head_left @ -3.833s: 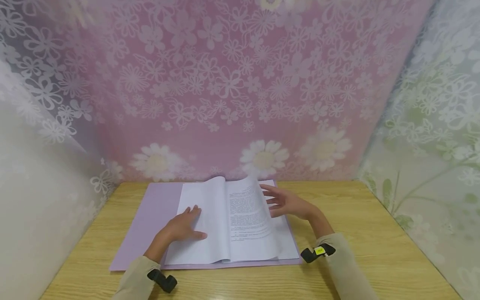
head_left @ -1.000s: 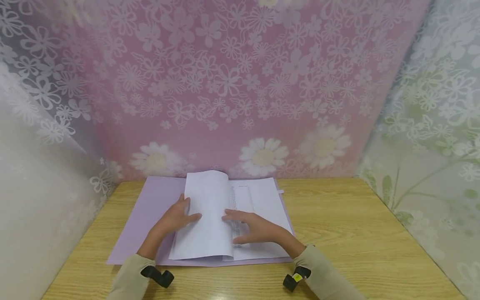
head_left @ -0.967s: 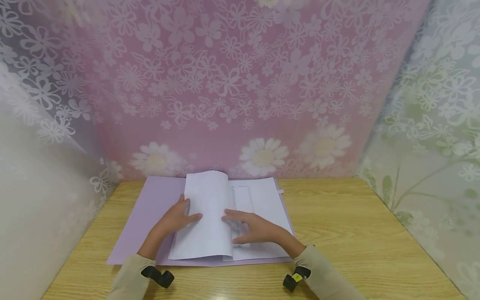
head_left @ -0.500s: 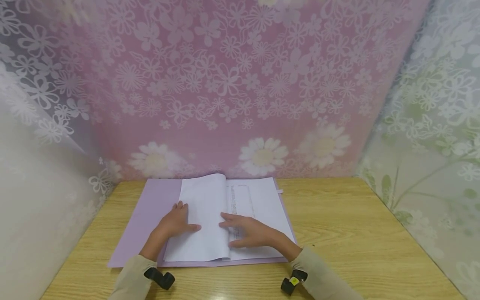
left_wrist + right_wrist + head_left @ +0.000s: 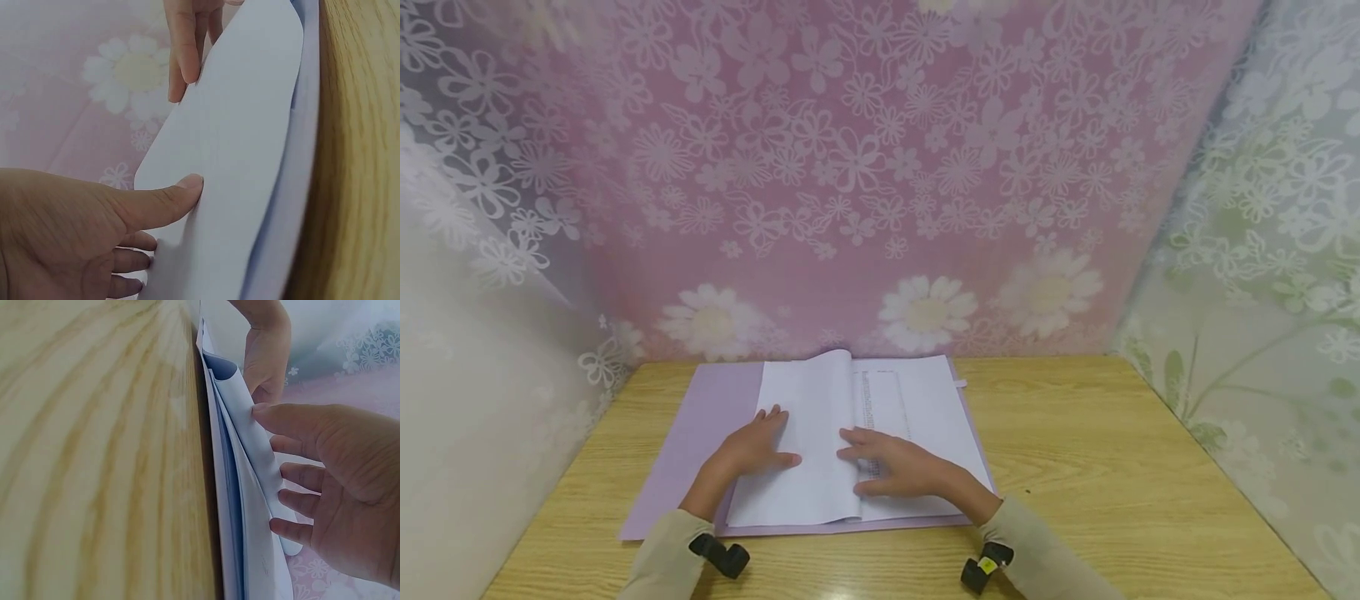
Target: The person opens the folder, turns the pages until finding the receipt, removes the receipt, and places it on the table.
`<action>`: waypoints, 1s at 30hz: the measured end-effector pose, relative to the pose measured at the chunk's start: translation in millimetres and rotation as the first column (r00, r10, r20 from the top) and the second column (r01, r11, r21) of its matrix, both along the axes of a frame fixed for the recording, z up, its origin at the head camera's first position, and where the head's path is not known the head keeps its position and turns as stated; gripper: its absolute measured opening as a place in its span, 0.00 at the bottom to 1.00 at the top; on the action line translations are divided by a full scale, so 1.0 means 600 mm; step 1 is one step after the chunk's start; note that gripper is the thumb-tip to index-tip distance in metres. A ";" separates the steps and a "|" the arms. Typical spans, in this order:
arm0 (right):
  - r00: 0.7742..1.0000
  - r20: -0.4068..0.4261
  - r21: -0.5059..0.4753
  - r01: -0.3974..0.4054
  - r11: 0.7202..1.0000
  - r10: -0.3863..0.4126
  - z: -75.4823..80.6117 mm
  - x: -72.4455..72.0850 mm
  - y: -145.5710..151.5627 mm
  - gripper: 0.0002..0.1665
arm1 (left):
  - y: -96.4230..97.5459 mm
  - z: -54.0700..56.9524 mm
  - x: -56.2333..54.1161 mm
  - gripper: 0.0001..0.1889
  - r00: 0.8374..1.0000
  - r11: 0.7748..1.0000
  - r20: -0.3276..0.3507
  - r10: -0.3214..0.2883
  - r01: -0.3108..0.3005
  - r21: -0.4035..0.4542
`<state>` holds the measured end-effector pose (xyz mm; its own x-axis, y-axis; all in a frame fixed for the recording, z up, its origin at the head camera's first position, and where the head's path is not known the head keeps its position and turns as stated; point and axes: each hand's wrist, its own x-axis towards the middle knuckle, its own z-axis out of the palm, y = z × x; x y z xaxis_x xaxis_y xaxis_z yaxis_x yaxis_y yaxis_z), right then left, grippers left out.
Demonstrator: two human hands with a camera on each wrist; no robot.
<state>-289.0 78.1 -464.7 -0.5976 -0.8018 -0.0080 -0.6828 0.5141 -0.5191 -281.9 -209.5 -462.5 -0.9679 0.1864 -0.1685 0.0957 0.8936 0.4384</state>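
A lilac folder lies spread on the table, holding a stack of white paper. The turned sheets lie over its left part, blank side up, with a rounded bend along the middle. My left hand rests on these sheets, fingers extended and thumb pointing right. My right hand touches the bend with its fingertips, fingers apart and fairly straight. Under it is a printed page with a ruled table, partly hidden. In the right wrist view the bent sheets bulge above the stack beside my right fingers.
The folder lies on a wood-grain table. A small pale tab sticks out at its right edge. A pink flowered backdrop rises right behind, with pale flowered panels at both sides.
The printed sheet my right hand was turning has gone over to the left. My right hand moved left to the bend. In the last second the turned sheets settled lower under both hands.
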 end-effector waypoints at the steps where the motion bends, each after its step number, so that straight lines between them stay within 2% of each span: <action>1: 1.000 -0.001 -0.003 -0.003 1.000 0.003 0.001 0.000 0.000 0.34 | 0.000 0.001 0.000 0.46 1.000 1.000 0.001 0.002 -0.002 0.004; 10: 0.999 0.031 -0.051 -0.037 0.998 0.039 0.002 0.000 0.001 0.32 | 0.004 0.006 0.004 0.47 1.000 1.000 0.010 0.010 -0.010 0.021; 15: 0.997 0.074 -0.104 -0.022 0.994 0.030 0.013 -0.016 0.009 0.34 | 0.003 0.002 0.005 0.47 1.000 1.000 0.006 0.011 -0.011 0.025; 19: 0.994 0.094 -0.148 0.064 0.987 -0.050 0.029 -0.053 0.027 0.34 | 0.002 -0.001 0.004 0.47 1.000 1.000 -0.001 0.012 -0.012 0.028; 23: 0.986 0.046 -0.186 0.165 0.969 -0.159 0.038 -0.106 0.059 0.33 | 0.000 -0.005 0.001 0.47 1.000 1.000 -0.007 0.017 -0.017 0.022; 27: 0.961 0.021 -0.221 0.272 0.937 -0.274 0.040 -0.162 0.099 0.33 | -0.002 -0.007 -0.002 0.47 1.000 1.000 -0.006 0.021 -0.021 0.010; 30: 0.946 0.028 -0.254 0.321 0.912 -0.324 0.039 -0.195 0.128 0.33 | -0.003 -0.004 -0.001 0.48 1.000 1.000 0.000 0.024 -0.024 0.008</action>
